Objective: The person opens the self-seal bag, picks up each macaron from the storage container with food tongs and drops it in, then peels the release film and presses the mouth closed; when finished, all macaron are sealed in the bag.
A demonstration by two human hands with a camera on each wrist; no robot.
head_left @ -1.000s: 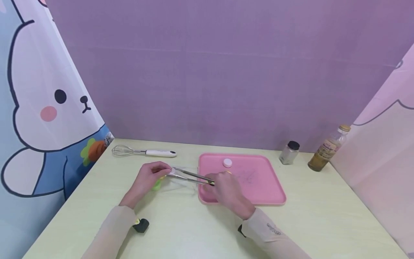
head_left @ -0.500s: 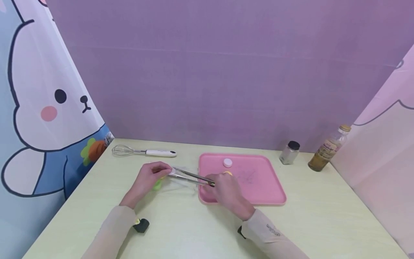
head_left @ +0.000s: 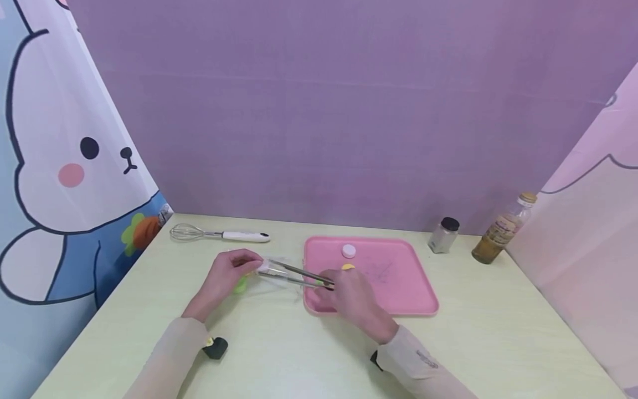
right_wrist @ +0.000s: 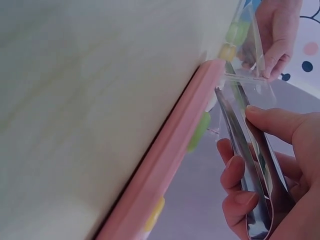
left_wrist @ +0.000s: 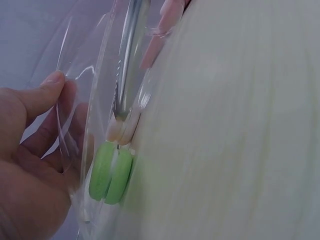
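Inside the clear bag (left_wrist: 94, 102), a green macaron (left_wrist: 103, 172)

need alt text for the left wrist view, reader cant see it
A left hand pinches a clear plastic bag holding a green macaron-like piece. Metal tongs extend from the top, a pale orange piece between their tip and the green one. A pale tabletop fills the right side.

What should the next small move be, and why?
Probably draw the silver metal tongs out of the clear plastic bag: their arms look apart, a green round macaron lies inside, and a yellow round one sits on the pink rectangular tray.
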